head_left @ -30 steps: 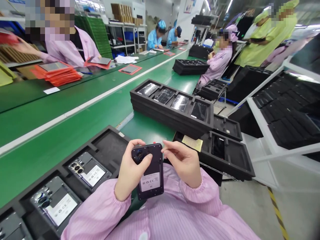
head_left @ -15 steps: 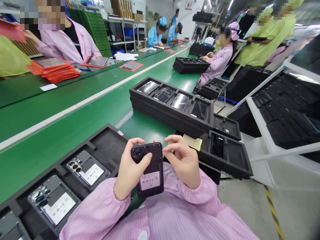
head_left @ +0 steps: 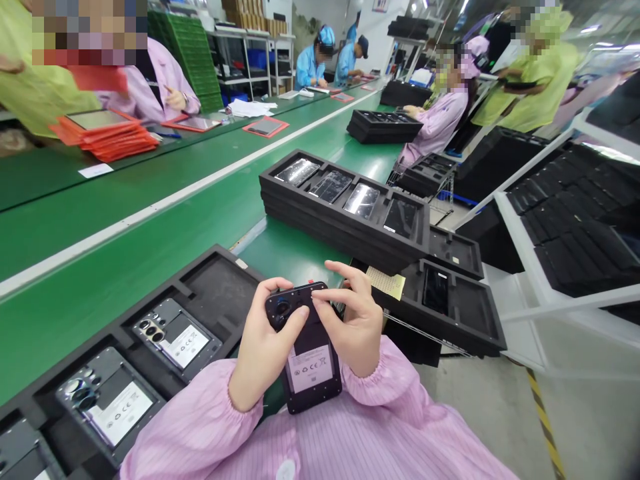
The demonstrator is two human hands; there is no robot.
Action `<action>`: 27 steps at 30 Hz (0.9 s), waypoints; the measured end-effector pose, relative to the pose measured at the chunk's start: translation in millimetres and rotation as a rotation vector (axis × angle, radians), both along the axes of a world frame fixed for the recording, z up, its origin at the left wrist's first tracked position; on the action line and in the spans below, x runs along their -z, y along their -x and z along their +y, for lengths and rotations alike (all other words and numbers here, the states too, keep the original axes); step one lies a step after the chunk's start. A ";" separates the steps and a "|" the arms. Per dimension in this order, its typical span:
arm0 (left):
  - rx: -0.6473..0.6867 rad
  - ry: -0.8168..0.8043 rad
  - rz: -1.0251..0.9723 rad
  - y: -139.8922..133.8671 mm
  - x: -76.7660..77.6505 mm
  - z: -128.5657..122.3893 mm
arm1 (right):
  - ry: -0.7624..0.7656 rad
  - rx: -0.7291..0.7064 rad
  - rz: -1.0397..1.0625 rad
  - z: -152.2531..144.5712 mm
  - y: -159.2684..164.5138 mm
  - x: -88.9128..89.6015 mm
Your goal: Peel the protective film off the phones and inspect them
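Observation:
A black smartphone (head_left: 311, 395), back side up with camera rings and a white printed label, is gripped in my left hand (head_left: 263, 347). My left thumb presses beside its cameras while the fingers wrap its far edge. Thumb and a finger of my right hand (head_left: 353, 327) pinch together at the phone's upper right corner; whatever is between them is too small to make out. My right index finger is raised. To the left, a black foam tray (head_left: 213, 293) holds several similar phones, among them a grey phone (head_left: 177, 337) and another grey phone (head_left: 110, 403).
Ahead stands a stack of black foam trays (head_left: 340, 227) with screen-like panels on top. Right of it lie another tray (head_left: 465, 313) and a yellow paper (head_left: 387, 283). A green conveyor (head_left: 175, 233) runs past. Co-workers sit along it; orange sleeves (head_left: 115, 143) are piled across.
The phone has shifted slightly right and down and tilted. My right hand has moved left, from beside the phone's edge onto its upper corner, with the index finger lifted.

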State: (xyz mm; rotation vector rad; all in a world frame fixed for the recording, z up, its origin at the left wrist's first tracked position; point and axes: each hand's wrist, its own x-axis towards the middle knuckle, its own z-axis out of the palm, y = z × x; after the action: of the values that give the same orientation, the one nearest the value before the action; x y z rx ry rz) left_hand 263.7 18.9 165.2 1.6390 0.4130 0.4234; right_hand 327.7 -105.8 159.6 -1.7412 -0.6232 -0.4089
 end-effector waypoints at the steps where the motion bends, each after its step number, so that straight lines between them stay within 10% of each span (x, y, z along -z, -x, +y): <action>1: -0.001 0.003 -0.003 0.5 -0.1 -0.4 | -0.005 0.006 -0.003 0.7 0.1 0.4; 27: -0.030 -0.035 -0.033 -1.6 4.6 -5.2 | -0.239 -0.143 0.325 6.3 -4.2 12.2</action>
State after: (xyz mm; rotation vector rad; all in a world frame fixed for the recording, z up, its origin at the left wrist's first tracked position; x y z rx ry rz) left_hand 265.4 13.7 160.6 1.6596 0.4077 0.4821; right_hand 331.9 -99.5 147.4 -1.4822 -0.4405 -0.0913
